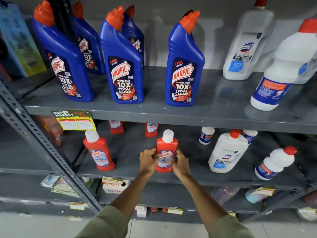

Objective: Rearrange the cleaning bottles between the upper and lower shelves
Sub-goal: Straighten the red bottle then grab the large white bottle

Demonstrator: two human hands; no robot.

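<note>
A red Harpic bottle with a white cap point(166, 145) stands at the front of the lower shelf point(130, 176). My left hand point(147, 160) wraps its left side and my right hand point(180, 163) its right side. Another red bottle point(99, 152) stands to the left, and two more point(116, 127) are at the back. On the upper shelf point(154, 112) stand several blue Harpic bottles point(184, 66) with orange caps, plus white Domex bottles point(247, 47) at the right.
White bottles with red caps point(226, 150) stand at the right of the lower shelf. A slotted metal upright point(42, 143) crosses diagonally at the left. A yellow price tag point(75, 121) hangs on the upper shelf's edge. Lower shelves hold packets and boxes.
</note>
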